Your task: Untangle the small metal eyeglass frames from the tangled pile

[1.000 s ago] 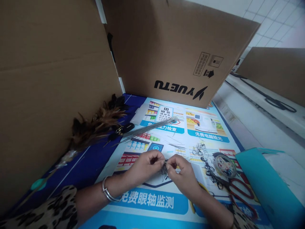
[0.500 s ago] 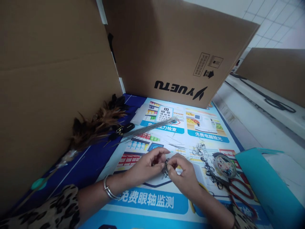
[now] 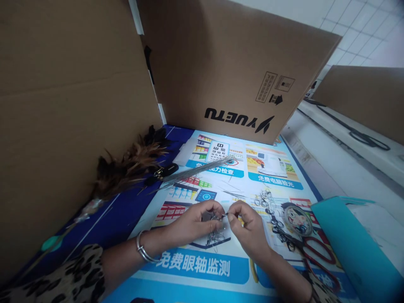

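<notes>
Loosely, left grip (image 3: 202, 221) holds thin, tangled wiry cluster (image 3: 216, 239); right grip (image 3: 250, 227) pinches tiny dark piece (image 3: 225, 215).

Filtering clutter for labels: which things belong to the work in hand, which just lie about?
In the work:
left hand
right hand
tangle of thin metal pieces
small dark piece at the right hand
pile of small rings (likely)

Apparently just lying about:
brown feathers
black fob
teal box

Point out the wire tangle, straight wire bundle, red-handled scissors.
Wire tangle (image 3: 216, 237): head view, on its lower strands.
Straight wire bundle (image 3: 200, 170): head view, around mid-length.
Red-handled scissors (image 3: 303, 243): head view, near where blades meet handles.
</notes>
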The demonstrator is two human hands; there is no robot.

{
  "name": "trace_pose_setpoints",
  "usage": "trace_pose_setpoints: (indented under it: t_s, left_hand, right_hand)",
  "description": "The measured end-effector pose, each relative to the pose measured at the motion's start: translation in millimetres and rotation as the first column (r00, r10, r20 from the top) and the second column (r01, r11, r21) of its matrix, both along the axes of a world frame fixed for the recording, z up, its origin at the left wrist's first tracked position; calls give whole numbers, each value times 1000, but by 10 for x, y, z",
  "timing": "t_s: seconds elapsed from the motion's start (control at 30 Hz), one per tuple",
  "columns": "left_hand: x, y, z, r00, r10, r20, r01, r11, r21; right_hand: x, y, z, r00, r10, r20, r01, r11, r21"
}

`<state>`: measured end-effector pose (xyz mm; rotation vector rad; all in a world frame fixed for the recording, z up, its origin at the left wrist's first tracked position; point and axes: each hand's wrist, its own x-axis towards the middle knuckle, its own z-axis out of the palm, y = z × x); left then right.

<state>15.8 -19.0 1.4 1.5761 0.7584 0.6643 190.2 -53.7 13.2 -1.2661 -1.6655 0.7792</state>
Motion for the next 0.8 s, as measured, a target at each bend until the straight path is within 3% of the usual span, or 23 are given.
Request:
trace_pose_setpoints:
  t_s: [0.27,0.43,0.6,0.8]
  left_hand:
    - [-35,35,1,998,53,-40,-40,964,264]
    - [-32,39,9,997,69,-34,-58,963,262]
    - [-27,46,-12,997,72,-3,-68,959,274]
    - [-16,50,-13,998,39,-53,-21,957,290]
  right_hand:
    - [25,13,-92,999,36,-15,-36,997,-65]
    - [54,36,-117,996,83,31,-85,994,67]
    - [99,60,-121,963,187,192,-232,941,248]
    - [155,99,-74,852,219,475,-365,900,240]
